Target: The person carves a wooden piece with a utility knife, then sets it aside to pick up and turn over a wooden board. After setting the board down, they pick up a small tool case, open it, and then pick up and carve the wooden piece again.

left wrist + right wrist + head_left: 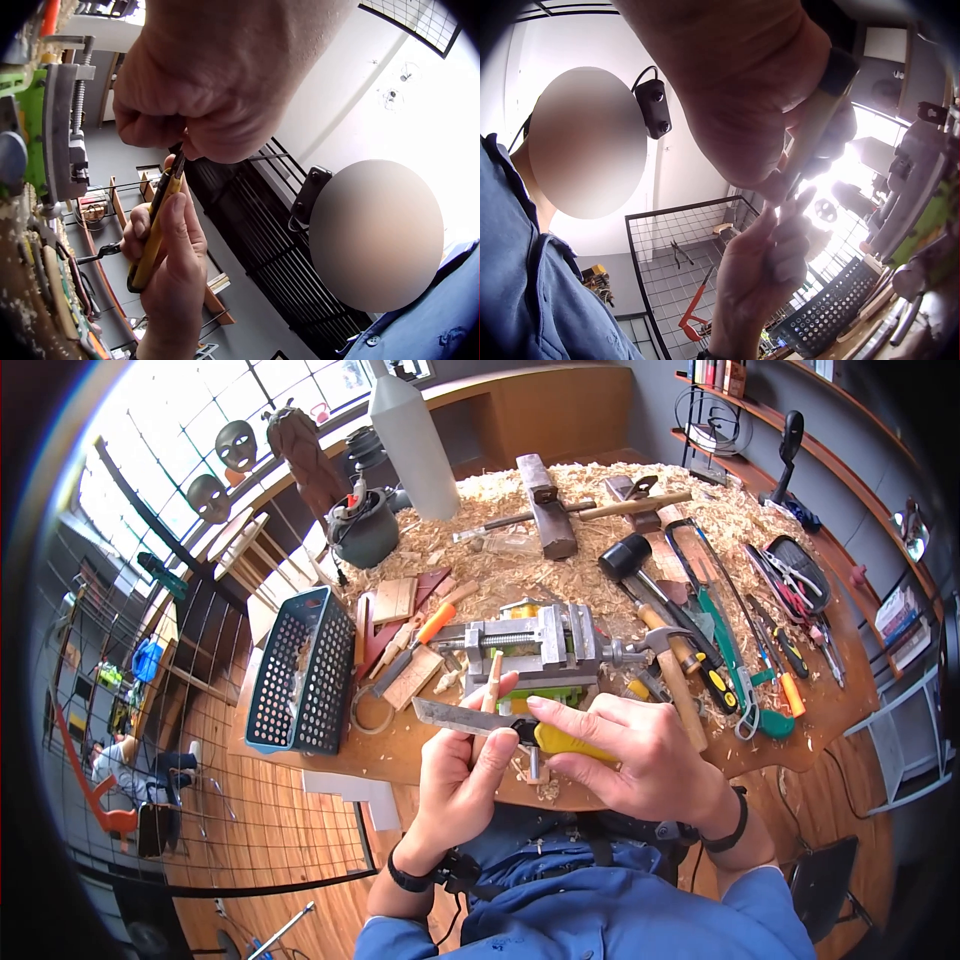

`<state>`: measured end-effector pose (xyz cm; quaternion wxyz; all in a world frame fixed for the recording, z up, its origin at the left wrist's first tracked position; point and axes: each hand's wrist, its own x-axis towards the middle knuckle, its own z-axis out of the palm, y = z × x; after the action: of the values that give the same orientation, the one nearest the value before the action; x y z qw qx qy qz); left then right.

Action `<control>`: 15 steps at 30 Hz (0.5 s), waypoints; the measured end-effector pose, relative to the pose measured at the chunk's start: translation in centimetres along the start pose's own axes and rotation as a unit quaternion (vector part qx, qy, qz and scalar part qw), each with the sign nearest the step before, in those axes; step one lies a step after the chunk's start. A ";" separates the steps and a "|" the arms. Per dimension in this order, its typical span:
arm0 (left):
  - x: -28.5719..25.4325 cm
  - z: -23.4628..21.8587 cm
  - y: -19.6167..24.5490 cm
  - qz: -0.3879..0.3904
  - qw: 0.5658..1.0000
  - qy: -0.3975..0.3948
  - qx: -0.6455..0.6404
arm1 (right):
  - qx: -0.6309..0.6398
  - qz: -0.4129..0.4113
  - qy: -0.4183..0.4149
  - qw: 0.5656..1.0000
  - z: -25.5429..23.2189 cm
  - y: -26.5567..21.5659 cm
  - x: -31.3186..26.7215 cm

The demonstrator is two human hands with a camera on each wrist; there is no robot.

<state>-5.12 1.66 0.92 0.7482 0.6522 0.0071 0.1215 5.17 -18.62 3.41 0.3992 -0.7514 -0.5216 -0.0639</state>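
My left hand (462,785) grips a slim wooden stick (493,682) that points up past the fingers. The right hand (640,748) holds a snap-off utility knife by its yellow handle (572,741). Its long blade (448,716) points left and crosses the stick, with my left thumb beside the blade's base. From the left wrist view, the yellow and black handle (153,241) lies in the curled right fingers. In the right wrist view the stick is mostly hidden behind the hands. Just beyond them stands a metal vise (540,640) with a green base.
A perforated teal basket (300,670) stands at the table's left edge. Nearby lie an orange-handled tool (436,623) and wood pieces (413,678). To the right are a black mallet (625,558), a hammer (680,685) and a green-handled saw (735,670). Shavings (490,575) cover the back.
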 end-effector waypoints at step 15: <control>0.3 -0.2 1.0 0.018 0.998 -0.009 0.063 | 0.053 -0.017 0.029 0.998 1.7 0.7 0.1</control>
<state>-5.09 2.05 1.94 0.7037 0.6988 -0.0043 0.1285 5.27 -17.56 1.95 0.4524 -0.7183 -0.5246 -0.0649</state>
